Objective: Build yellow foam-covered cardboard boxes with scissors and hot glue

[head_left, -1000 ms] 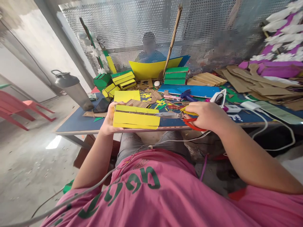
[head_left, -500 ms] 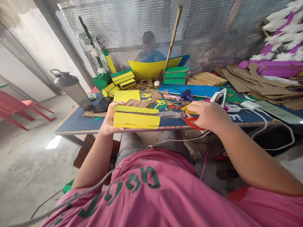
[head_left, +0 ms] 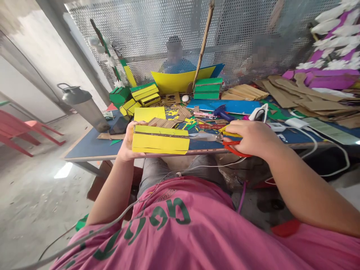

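Scissors (head_left: 222, 140) right of cardboard piece (head_left: 160, 140)

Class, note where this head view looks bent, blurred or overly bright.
Head view: wide-angle bending bows the table edge and wall; the people behind the mesh are blurred; a bright patch lies on the floor; scissors and yellow card stay sharp.

I wear a pink T-shirt (head_left: 197, 240) with short sleeves; both my forearms are bare. Across the chest runs large green lettering (head_left: 146, 225) (reads upside down from my view, letters not legible in full). Above it sits a smaller, faint curved print. Grey trousers (head_left: 182, 170) show below the shirt hem. A thin grey cable (head_left: 112, 223) crosses the shirt from lower left toward my lap. No rings, watch or gloves visible on either hand.
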Available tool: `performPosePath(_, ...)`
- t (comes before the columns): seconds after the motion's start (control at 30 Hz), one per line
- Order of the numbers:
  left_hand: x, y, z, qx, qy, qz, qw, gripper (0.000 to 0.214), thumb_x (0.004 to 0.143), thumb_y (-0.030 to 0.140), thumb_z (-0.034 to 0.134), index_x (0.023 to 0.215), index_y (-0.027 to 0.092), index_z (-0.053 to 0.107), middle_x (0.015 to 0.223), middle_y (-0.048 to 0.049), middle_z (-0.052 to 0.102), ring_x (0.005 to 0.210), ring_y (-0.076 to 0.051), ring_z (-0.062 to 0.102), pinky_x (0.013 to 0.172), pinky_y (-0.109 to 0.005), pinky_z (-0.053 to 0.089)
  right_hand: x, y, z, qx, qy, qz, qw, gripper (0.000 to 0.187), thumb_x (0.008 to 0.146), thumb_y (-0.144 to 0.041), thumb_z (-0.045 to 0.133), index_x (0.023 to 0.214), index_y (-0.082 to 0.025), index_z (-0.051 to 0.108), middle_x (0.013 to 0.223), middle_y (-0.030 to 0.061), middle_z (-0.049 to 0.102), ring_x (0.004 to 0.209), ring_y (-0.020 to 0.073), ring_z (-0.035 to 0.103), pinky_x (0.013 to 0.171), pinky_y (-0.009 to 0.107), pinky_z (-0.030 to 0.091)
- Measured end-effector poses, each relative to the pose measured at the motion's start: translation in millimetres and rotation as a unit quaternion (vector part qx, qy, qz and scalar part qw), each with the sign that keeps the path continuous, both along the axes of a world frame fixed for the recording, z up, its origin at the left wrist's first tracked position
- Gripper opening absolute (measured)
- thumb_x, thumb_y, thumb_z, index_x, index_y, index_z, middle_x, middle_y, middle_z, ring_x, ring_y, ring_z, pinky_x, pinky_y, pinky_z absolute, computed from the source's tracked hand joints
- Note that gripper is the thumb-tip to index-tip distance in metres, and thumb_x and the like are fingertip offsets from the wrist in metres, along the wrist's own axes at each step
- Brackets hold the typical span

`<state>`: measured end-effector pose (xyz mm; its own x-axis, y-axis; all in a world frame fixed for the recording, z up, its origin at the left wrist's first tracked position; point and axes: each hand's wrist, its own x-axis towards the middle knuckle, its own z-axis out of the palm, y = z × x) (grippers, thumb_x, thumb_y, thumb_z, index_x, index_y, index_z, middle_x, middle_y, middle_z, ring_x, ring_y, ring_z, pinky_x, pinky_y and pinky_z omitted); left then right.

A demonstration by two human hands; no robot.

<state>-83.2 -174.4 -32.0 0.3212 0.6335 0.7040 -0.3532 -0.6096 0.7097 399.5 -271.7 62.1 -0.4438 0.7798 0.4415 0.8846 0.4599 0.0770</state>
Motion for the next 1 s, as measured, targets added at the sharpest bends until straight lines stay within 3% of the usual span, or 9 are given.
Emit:
performPosePath(0.37,-4,4,-4.0,0.001,0.003,-0.001,1.0,0.12,0.048,0.051,0.118,0.154,0.049,0.061,0.161,-0.0063,0.062,0.163,-0.048,0.059,0.14,-0.067,0.047,-3,5,0.3,0.016,0.011,0.013,1.0,0.024,0.103,-0.039,0.062,0.092,-0.025,0.078,0.096,0.0082,0.078,0.089,0.0268,0.068,0.068,0.039,0.032)
performPosePath(0.57,-4,2,-4.1,0.006,0.001,-0.018,1.0,0.116,0.057,0.052,0.115,0.158,0.05,0.058,0.168,-0.0072,0.058,0.159,-0.048,0.063,0.135,-0.064,0.054,-11,11,-12.8,0.022,0.039,0.037,0.998,0.018,0.103,-0.028,0.062,0.09,-0.025,0.074,0.096,0.0082,0.077,0.094,0.0272,0.07,0.07,0.039,0.036)
performPosePath(0.8,-5,1,-4.9,-0.033,-0.024,-0.024,0.999,0.118,0.049,0.048,0.118,0.153,0.044,0.063,0.164,-0.0097,0.062,0.157,-0.051,0.065,0.138,-0.066,0.048,-6,19,-19.9,0.104,0.028,0.07,0.992,0.017,0.096,-0.018,0.064,0.08,-0.024,0.068,0.086,0.0064,0.073,0.084,0.0243,0.065,0.067,0.038,0.032)
performPosePath(1.0,-6,1,-5.2,-0.034,-0.021,-0.017,0.999,0.117,0.047,0.05,0.119,0.151,0.046,0.065,0.163,-0.0083,0.064,0.166,-0.051,0.055,0.136,-0.065,0.05,-2,17,-17.6,0.074,0.017,0.08,0.994,0.015,0.09,-0.015,0.066,0.078,-0.024,0.066,0.085,0.0052,0.074,0.082,0.0237,0.066,0.067,0.037,0.03)
